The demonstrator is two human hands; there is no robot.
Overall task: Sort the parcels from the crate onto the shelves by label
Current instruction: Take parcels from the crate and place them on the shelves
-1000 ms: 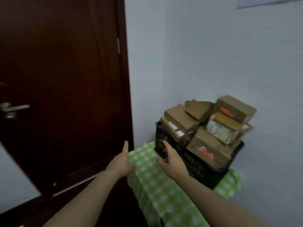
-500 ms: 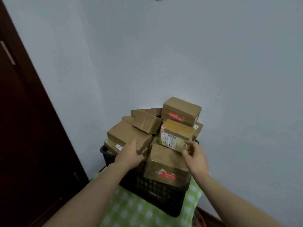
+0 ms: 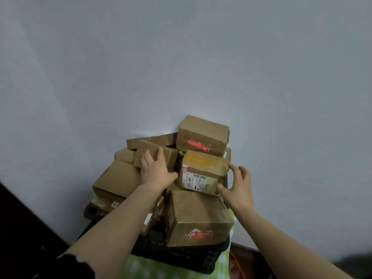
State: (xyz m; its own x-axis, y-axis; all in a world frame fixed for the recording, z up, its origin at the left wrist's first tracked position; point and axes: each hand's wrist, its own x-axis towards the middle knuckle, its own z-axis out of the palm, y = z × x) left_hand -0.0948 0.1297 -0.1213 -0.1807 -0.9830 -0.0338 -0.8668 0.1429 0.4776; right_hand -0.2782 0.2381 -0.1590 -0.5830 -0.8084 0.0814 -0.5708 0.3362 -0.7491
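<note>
left hand [image 3: 156, 172]: flat on the small plain box [image 3: 155, 155], fingers straight and close together on its top. Thumb sticks out right toward the labelled parcel [image 3: 203, 172]; can't tell if it touches.
right hand [image 3: 239, 186]: cupped round the labelled parcel's right end. My thumb is on its lower front corner and my index on the upper right edge. Other fingers are curved, slightly spread, off the cardboard.
labelled parcel: yellow tape on top, white shipping label on front face. Sits tilted mid-heap between my hands, resting on the front parcel [image 3: 198, 218].
front parcel: red-and-white print low on its front, sits at the crate's near rim.
top parcel [image 3: 202, 135]: red tape strip, highest in the heap, just behind the labelled parcel, against the wall [image 3: 181, 57].
big plain parcel [image 3: 118, 180]: left of my left wrist.
crate [image 3: 181, 256]: black lattice, heaped above its rim.
cloth [image 3: 141, 268]: green-white check, under the crate.
label text: too blurred to read.
</note>
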